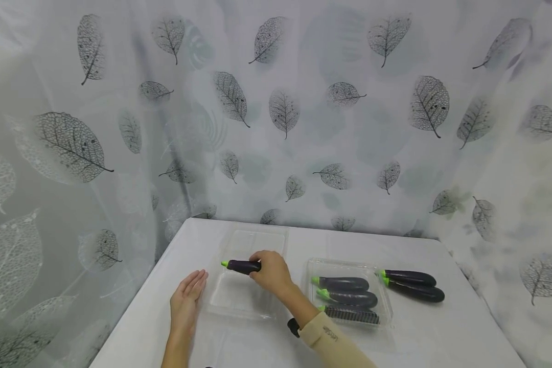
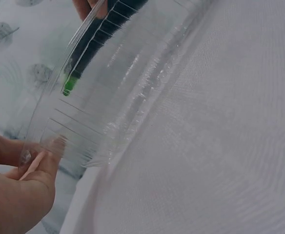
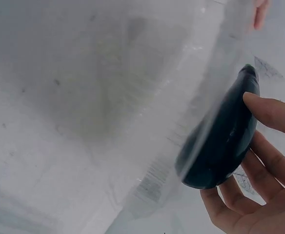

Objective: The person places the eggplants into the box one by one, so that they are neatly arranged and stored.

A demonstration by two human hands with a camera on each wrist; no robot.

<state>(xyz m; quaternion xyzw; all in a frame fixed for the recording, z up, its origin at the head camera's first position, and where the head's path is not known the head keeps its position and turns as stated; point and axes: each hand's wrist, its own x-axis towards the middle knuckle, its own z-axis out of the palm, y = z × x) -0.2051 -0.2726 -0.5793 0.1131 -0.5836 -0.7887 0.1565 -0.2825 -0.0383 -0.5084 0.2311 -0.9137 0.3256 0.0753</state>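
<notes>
- At the far left hangs a pale curtain point(image 1: 156, 117) printed with grey leaf skeletons; it runs along behind the white counter point(image 1: 460, 317) and round to the right.
- The left hand point(image 1: 186, 301) lies along the near left side of a clear plastic container point(image 1: 239, 294); its grip is unclenched, fingers straight and close together. The left wrist view shows fingertips at the container's rim.
- This left container stands on the counter, between the two hands.
- Over it is a dark purple eggplant point(image 1: 244, 266), its green stem end pointing left. Seen from the left wrist, it shows through the clear ribbed wall; whether it touches the container's bottom I cannot tell.
- The right hand point(image 1: 272, 273) holds that eggplant by its blunt end, its grip pinching it between thumb and fingers.
- A black band point(image 1: 293, 327) circles the right wrist, just above a beige sleeve point(image 1: 333, 340) with dark lettering.
- Farther right, a second clear container point(image 1: 338, 267) holds three eggplants point(image 1: 351, 298) side by side, green ends to the left; the nearest shows through the ribbed wall.
- Rightmost, two loose eggplants point(image 1: 416, 291) lie together on the counter, stems toward the second container.
</notes>
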